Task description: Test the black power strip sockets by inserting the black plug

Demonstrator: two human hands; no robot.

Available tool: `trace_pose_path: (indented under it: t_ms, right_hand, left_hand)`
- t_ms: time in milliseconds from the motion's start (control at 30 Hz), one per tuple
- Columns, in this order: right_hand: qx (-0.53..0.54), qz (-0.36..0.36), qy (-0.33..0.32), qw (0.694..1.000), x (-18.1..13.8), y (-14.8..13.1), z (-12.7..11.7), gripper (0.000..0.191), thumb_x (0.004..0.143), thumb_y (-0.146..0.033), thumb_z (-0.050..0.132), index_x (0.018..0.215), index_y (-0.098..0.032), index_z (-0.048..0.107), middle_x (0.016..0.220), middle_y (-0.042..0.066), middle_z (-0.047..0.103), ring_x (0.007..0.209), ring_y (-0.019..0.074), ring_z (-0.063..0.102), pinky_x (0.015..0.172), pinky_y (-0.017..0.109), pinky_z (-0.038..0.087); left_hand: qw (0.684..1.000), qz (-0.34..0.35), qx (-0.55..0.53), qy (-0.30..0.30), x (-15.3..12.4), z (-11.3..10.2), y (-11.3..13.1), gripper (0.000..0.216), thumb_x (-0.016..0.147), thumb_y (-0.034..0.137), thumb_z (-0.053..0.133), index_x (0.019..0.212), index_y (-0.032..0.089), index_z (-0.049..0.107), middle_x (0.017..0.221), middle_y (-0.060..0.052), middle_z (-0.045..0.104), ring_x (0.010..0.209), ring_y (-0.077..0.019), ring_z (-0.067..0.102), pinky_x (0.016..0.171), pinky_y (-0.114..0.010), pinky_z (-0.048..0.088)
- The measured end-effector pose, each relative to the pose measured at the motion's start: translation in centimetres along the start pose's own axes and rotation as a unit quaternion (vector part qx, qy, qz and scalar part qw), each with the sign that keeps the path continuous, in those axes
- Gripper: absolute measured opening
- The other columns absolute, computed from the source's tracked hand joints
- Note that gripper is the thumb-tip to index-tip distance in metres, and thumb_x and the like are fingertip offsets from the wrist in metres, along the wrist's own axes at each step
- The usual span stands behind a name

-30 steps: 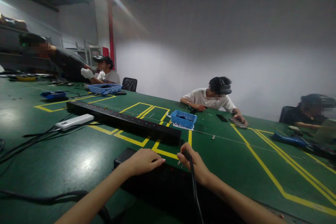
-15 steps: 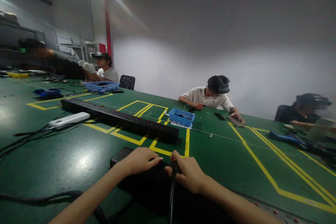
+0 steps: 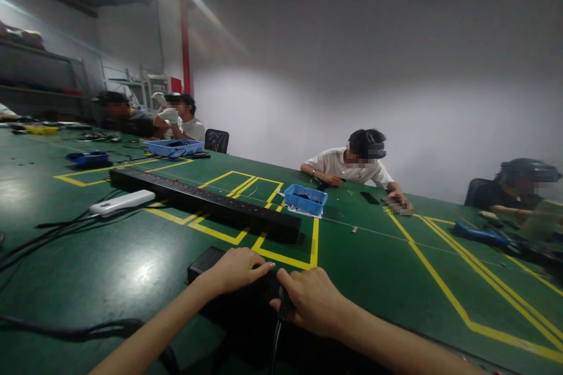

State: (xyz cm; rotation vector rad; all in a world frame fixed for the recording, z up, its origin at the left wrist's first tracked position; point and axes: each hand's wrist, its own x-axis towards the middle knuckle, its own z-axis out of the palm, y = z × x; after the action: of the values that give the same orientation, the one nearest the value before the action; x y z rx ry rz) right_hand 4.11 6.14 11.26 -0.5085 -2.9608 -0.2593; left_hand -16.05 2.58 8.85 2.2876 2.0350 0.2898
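A: Where is the black plug (image 3: 284,303), and how is it held?

B: In the right hand (image 3: 314,300), clamped between thumb and curled forefinger. This grip probably gives control of its direction; the cable (image 3: 275,340) hangs below that hand, out of the fingers' way. Dark on dark, contact between plug and bar cannot be told.

A: And the left hand (image 3: 241,268)?

B: Just beside the right, laid palm-down over the near black bar (image 3: 203,262), presumably to steady it. The hidden fingertips leave unclear whether it clamps.

A: What lies farther out?

B: Beyond both hands, a far black bar (image 3: 229,202) lies lengthwise on the bench (image 3: 373,287), apart from the near one, perhaps to leave working room. A white device (image 3: 123,204) lies beyond and left of the left hand. Beyond the right hand stands a blue tray (image 3: 307,206), apparently keeping small dark parts together.
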Motion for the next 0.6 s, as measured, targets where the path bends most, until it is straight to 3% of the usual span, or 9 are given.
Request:
trace_pose_path:
  t_ms: [133, 333, 600]
  right_hand:
    - [0.069, 0.008, 0.006, 0.998, -0.2, 0.6, 0.3, 0.034, 0.080, -0.047, 0.046, 0.103, -0.022, 0.041, 0.082, 0.002, 0.065, 0.068, 0.0178, 0.060, 0.050, 0.023, 0.026]
    - [0.117, 0.044, 0.023, 0.992, -0.3, 1.0, 0.9, 0.045, 0.075, -0.057, 0.047, 0.104, -0.022, 0.042, 0.081, 0.001, 0.065, 0.069, 0.0191, 0.061, 0.052, 0.023, 0.027]
    - [0.114, 0.052, 0.018, 0.992, -0.2, 1.0, 0.9, 0.044, 0.075, -0.057, 0.048, 0.100, -0.021, 0.043, 0.079, 0.001, 0.065, 0.068, 0.0186, 0.061, 0.050, 0.023, 0.024]
  left_hand:
    - [0.997, -0.068, -0.017, 0.030, 0.3, 0.4, 1.5, 0.052, 0.085, 0.052, 0.020, 0.082, 0.025, 0.065, 0.086, -0.004, 0.068, 0.082, -0.0221, 0.060, 0.062, -0.028, 0.036]
    - [1.000, -0.019, -0.018, 0.005, 0.4, 0.8, 3.1, 0.049, 0.083, 0.054, 0.025, 0.077, 0.025, 0.063, 0.078, -0.003, 0.068, 0.074, -0.0217, 0.060, 0.062, -0.029, 0.034]
    - [1.000, -0.008, -0.020, 0.014, 0.3, 1.2, 3.1, 0.056, 0.082, 0.059, 0.020, 0.080, 0.024, 0.064, 0.080, -0.005, 0.068, 0.080, -0.0224, 0.058, 0.072, -0.033, 0.034]
